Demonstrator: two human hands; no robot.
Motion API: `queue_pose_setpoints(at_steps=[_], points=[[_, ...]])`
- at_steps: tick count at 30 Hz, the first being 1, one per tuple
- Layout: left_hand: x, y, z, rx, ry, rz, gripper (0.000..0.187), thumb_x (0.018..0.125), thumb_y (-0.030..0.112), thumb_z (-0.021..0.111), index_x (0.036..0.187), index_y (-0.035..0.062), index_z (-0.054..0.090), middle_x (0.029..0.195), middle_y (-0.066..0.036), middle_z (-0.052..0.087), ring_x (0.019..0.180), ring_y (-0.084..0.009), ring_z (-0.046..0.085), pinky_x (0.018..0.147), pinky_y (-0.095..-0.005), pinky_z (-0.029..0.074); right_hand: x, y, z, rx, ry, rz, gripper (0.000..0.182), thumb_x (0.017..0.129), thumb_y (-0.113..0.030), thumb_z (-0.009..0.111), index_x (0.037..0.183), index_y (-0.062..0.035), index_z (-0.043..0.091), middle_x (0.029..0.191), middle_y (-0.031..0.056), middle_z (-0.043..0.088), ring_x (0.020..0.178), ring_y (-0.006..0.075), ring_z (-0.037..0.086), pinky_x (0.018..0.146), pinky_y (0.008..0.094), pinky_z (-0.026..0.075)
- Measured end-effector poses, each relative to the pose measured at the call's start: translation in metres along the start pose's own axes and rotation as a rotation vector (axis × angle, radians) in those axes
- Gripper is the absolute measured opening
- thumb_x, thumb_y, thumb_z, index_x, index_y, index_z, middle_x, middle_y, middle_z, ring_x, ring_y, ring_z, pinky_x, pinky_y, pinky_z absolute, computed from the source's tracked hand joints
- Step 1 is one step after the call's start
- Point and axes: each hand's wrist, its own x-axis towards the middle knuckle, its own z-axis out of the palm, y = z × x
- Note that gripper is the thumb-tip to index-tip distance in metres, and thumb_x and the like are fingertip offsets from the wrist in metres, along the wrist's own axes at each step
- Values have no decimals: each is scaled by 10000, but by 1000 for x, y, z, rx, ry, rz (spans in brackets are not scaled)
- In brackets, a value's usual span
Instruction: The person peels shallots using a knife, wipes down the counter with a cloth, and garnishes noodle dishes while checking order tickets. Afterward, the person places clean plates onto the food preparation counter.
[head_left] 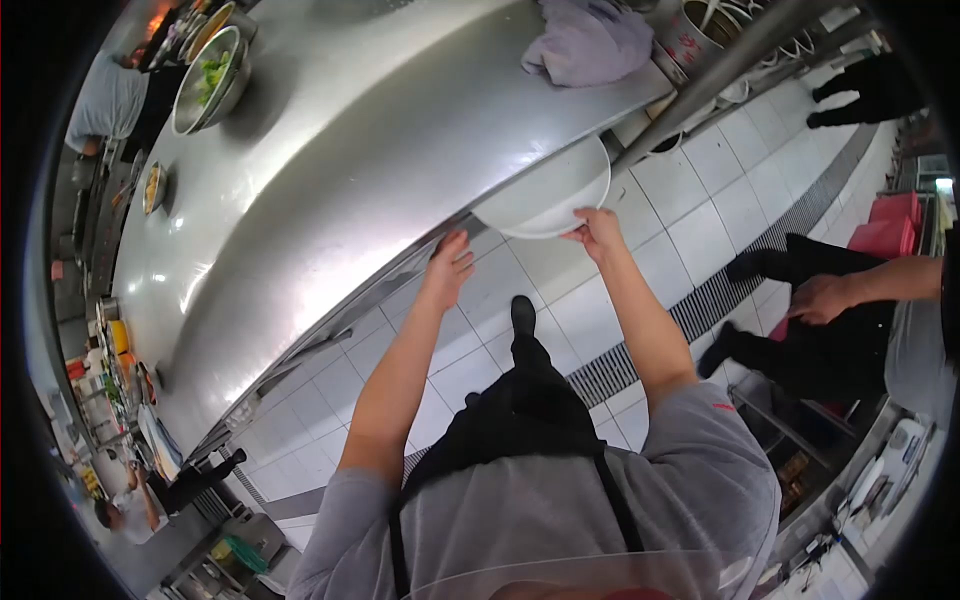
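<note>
A large white dish (548, 195) juts out from beneath the edge of the steel counter, its far part hidden by the counter. My right hand (597, 232) grips the dish's rim at the near right side. My left hand (452, 266) is at the counter's edge, left of the dish and apart from it, with its fingers spread and nothing visible in them.
The steel counter (330, 190) bears a metal bowl of greens (212, 85), a smaller bowl (153, 188) and a crumpled cloth (588, 42). A co-worker's hand (825, 299) is at the right. Other people stand at the left and top right. A floor drain (610, 388) crosses the tiles.
</note>
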Motion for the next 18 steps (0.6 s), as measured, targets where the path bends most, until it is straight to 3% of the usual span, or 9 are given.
queue_pose_setpoints(at_steps=[3, 5, 6, 10, 13, 15, 16, 17, 18], points=[[-9, 2, 8, -108, -32, -104, 564, 773, 337, 580, 1213, 43, 385, 1113, -103, 526, 1032, -245, 506, 871, -385, 406, -70, 7, -33, 7, -6, 45, 327, 720, 13, 497, 993, 179, 423, 936, 238, 537, 756, 333, 597, 597, 418, 543], [-19, -2, 9, -27, -366, -154, 570, 756, 280, 602, 1210, 15, 381, 1091, -117, 535, 988, -267, 532, 836, -392, 432, -106, 15, -61, 24, -31, 66, 348, 710, 11, 509, 1002, 178, 420, 935, 236, 541, 733, 322, 602, 576, 393, 542], [-39, -3, 20, 229, -228, -134, 545, 730, 155, 609, 1192, -22, 382, 1078, -149, 535, 935, -276, 557, 790, -379, 461, -119, 17, -75, -12, -63, 95, 359, 706, 4, 522, 1013, 166, 430, 941, 227, 547, 751, 302, 603, 596, 372, 535], [-94, -34, 18, 173, -270, -44, 524, 682, 31, 587, 1162, -54, 397, 1041, -178, 540, 894, -271, 566, 773, -364, 472, -185, 5, -97, -55, -113, 73, 411, 707, -33, 574, 1067, 120, 449, 988, 193, 558, 856, 252, 586, 717, 323, 493], [-150, -4, 30, 47, -198, -26, 411, 683, -5, 565, 1074, -83, 465, 969, -172, 566, 832, -251, 581, 746, -341, 471, -205, -22, -99, -103, -247, -8, 427, 748, -117, 585, 1092, 97, 452, 1021, 164, 559, 909, 229, 567, 774, 316, 470], [-171, 17, 17, -59, -116, -90, 417, 674, -22, 565, 1075, -80, 467, 961, -178, 567, 819, -262, 585, 742, -355, 477, -179, -20, -106, 365, -312, 43, 432, 803, -227, 548, 1090, 85, 465, 1019, 158, 560, 898, 211, 567, 766, 313, 468], [-179, 26, 5, -58, -122, -59, 427, 677, -18, 560, 1088, -74, 458, 974, -180, 561, 836, -270, 581, 757, -365, 476, -149, -26, -80, 82, -163, 44, 469, 832, -334, 509, 1074, 68, 491, 926, 144, 585, 794, 180, 586, 673, 287, 492], [-184, 34, -2, -58, -130, -25, 436, 681, -14, 555, 1101, -68, 449, 988, -183, 554, 854, -278, 576, 771, -376, 474, -116, -23, -68, -246, -24, -37, 501, 809, -377, 542, 1066, 51, 506, 788, 117, 587, 635, 148, 578, 542, 248, 488], [-193, 47, 3, -108, -115, 49, 448, 682, -10, 547, 1112, -67, 436, 1002, -186, 546, 878, -285, 568, 786, -385, 469, -79, -24, -43, -365, 175, -22, 559, 757, -432, 593, 1045, 42, 516, 693, 89, 565, 490, 129, 538, 427, 225, 450]])
